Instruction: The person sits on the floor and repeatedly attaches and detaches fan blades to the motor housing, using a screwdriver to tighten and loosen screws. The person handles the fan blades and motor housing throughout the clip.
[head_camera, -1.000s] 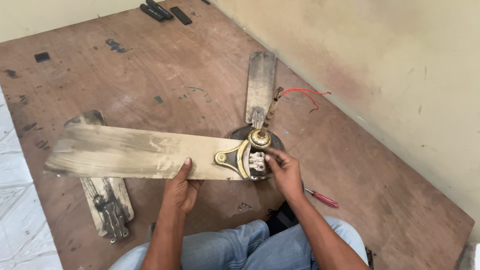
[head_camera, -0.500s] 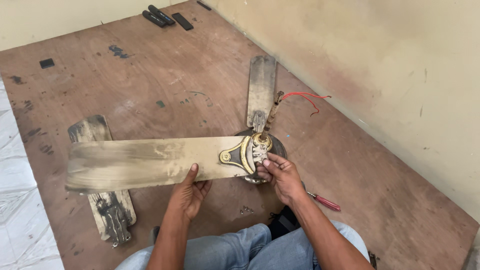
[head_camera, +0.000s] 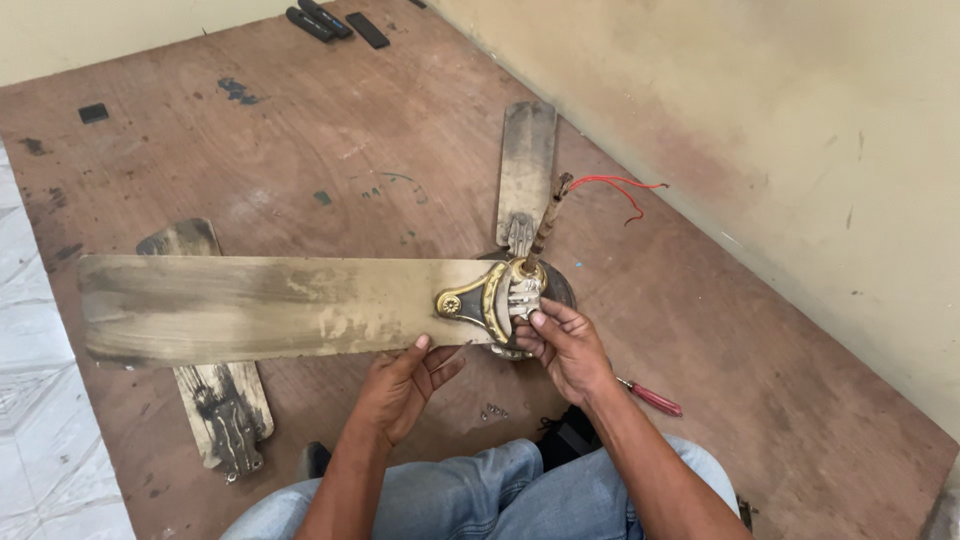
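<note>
While the dusty fan blade (head_camera: 270, 305) lies flat above the brown floor (head_camera: 300, 130), the left hand (head_camera: 400, 385) holds its lower edge with curled fingers. The right hand (head_camera: 565, 345) pinches the blade's gold bracket (head_camera: 490, 300) at the fan motor (head_camera: 545, 285). A red screwdriver (head_camera: 650, 397) lies nearby.

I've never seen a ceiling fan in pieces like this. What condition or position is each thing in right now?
Long fan blade: dusty, held level over the floor by its edge.
Fan motor: on the floor, one blade attached.
Loose blade: flat on the floor, detached.
Red wires: loose, bare-ended.
Screwdriver: lying unused.
Left hand: supporting the long blade.
Right hand: fingers on the blade's bracket.
</note>
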